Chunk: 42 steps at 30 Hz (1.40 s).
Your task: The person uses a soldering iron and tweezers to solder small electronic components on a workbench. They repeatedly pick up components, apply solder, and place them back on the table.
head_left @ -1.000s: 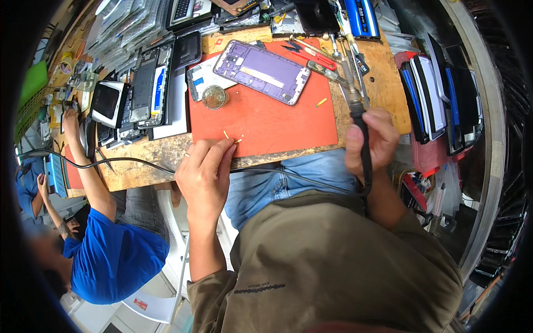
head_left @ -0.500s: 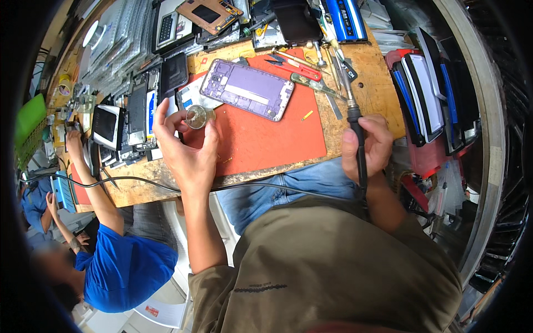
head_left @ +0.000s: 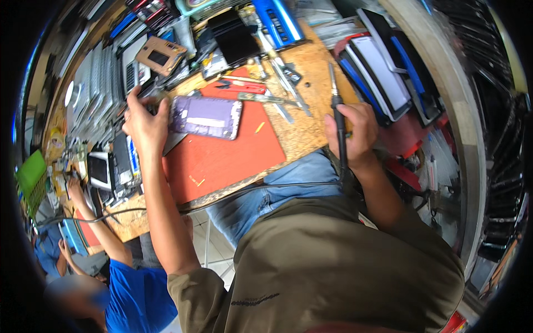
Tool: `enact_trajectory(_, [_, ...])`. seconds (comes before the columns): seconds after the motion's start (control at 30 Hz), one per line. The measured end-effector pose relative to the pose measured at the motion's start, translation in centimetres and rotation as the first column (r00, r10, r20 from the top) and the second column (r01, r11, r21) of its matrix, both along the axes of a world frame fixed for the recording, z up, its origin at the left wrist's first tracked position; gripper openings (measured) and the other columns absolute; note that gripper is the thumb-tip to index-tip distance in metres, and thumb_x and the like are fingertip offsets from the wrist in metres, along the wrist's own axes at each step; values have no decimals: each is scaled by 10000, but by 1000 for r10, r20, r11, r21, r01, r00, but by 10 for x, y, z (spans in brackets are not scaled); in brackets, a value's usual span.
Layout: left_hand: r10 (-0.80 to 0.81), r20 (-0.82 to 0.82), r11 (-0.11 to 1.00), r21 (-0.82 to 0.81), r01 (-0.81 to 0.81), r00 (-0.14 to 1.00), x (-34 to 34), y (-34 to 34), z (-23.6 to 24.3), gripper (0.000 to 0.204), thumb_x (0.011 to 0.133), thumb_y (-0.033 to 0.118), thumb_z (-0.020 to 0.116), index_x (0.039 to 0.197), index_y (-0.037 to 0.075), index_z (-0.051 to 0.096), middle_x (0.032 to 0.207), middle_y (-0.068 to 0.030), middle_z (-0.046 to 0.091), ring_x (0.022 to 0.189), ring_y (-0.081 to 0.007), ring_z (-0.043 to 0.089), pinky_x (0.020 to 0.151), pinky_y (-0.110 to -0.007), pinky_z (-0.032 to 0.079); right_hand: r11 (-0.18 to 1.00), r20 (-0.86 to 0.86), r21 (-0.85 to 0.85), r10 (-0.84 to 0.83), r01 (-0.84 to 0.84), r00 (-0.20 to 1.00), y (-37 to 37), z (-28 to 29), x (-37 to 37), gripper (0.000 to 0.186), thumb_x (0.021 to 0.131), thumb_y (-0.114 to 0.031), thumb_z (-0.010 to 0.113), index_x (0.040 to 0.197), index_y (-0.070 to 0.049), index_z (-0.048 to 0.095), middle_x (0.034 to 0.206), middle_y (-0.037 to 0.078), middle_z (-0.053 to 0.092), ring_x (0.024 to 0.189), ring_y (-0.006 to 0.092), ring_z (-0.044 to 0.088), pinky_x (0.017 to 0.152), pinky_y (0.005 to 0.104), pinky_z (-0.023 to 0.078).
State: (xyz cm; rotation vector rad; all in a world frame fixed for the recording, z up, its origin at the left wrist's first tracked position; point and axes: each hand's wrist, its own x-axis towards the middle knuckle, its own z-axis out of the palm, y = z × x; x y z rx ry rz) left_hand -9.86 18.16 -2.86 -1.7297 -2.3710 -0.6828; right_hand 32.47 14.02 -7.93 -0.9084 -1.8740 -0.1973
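The soldering iron (head_left: 341, 130) sits in your right hand (head_left: 357, 133), fingers closed round the dark handle, apparently to keep skin clear of the metal shaft (head_left: 333, 80) beyond them. Your left hand (head_left: 146, 125) has fingers curved, thumb apart; its contents cannot be determined. Just right of that thumb, the purple phone frame (head_left: 217, 115) lies over an orange mat (head_left: 233, 161), probably protecting the bench (head_left: 305, 130).

The worktop is a worn, light-brown wooden bench (head_left: 315, 64). A flat, orange-red rectangular mat (head_left: 233, 158) lies on it, bearing a purple rectangular phone frame (head_left: 208, 115), a red elongated hand tool (head_left: 249, 87) and a short yellow strip (head_left: 260, 127). Slim silver metal tools (head_left: 303, 104) lie right of the mat; stacked translucent plastic sleeves (head_left: 94, 83) occupy the far left.
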Motion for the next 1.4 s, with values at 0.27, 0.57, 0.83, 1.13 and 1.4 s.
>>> enact_trajectory(0.27, [-117,-265,956,232,181,957,39,-100,56,408,962,138,800,1341,33,692,1229,-153,751,1188,-366,671,1056,-476,443,973,178,-226,8,33,984,12,25,14,391,943,-124,807,1291,-28,658,1061,121,673,944,318,653,851,451,491])
enact_trajectory(0.57, [-55,65,979,201,41,996,59,-211,12,41,970,4,729,1009,10,718,1011,-136,742,1015,-337,648,989,-456,463,907,414,-409,83,104,906,15,43,8,444,929,-6,662,1369,-56,685,1219,134,641,1162,317,614,1001,447,448])
enact_trajectory(0.83, [-33,109,973,229,7,994,65,-228,-7,33,1014,13,697,1027,-14,710,998,-148,721,1008,-319,656,971,-436,486,940,352,-311,-27,144,936,7,54,-18,206,929,-83,754,1131,-55,725,1004,95,665,968,310,652,858,453,488])
enact_trajectory(1.13, [-155,139,968,217,122,978,70,-222,-11,152,906,43,797,1048,80,761,1039,-76,723,1079,-302,657,1019,-454,427,874,478,-338,-160,348,864,30,50,-53,140,930,-180,748,967,-51,711,975,190,731,938,389,713,844,535,525])
enact_trajectory(1.4, [-147,189,972,210,107,971,68,-228,-22,195,882,62,826,1070,95,783,1017,-62,706,1072,-297,655,1000,-451,429,922,-138,-387,-26,-29,990,0,100,-58,104,962,8,802,1052,36,761,920,97,758,794,140,690,730,282,538])
